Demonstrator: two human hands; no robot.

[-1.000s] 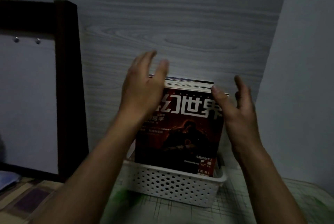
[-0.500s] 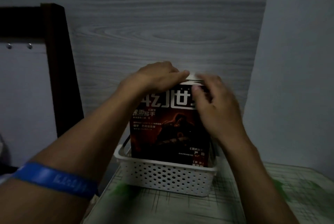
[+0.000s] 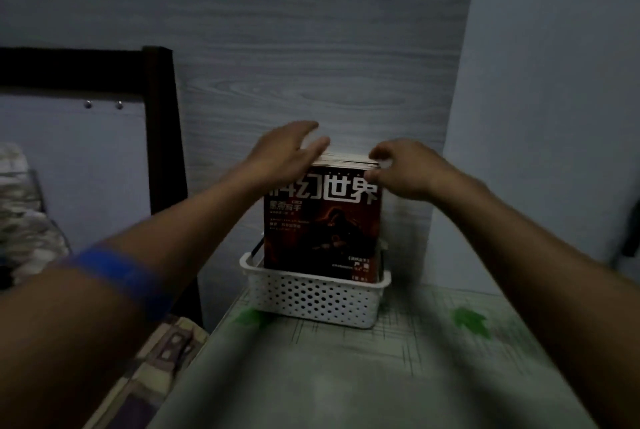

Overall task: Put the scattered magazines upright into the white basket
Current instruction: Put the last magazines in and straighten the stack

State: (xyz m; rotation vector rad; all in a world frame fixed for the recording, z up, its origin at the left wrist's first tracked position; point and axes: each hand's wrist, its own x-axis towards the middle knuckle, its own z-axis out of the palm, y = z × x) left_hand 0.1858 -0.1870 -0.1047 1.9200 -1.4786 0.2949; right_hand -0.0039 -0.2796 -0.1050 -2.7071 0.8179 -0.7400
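A stack of magazines (image 3: 322, 228) stands upright in the white perforated basket (image 3: 311, 300) at the far end of the table; the front cover is dark red with large white characters. My left hand (image 3: 287, 151) lies over the stack's top left corner with its fingers spread flat. At the top right corner my right hand (image 3: 401, 169) curls its fingers onto the top edges of the magazines. The magazines behind the front one show only as a strip of page edges.
The basket sits on a table (image 3: 346, 376) with a pale cloth printed with green leaves, against a grey wood-grain panel (image 3: 311, 65). A dark bed frame post (image 3: 162, 138) stands to the left, bedding below it. A plain wall closes the right side.
The hands came in from the sides onto the top of the stack, met near the middle, and now rest apart at its two top corners. The view has pulled back.
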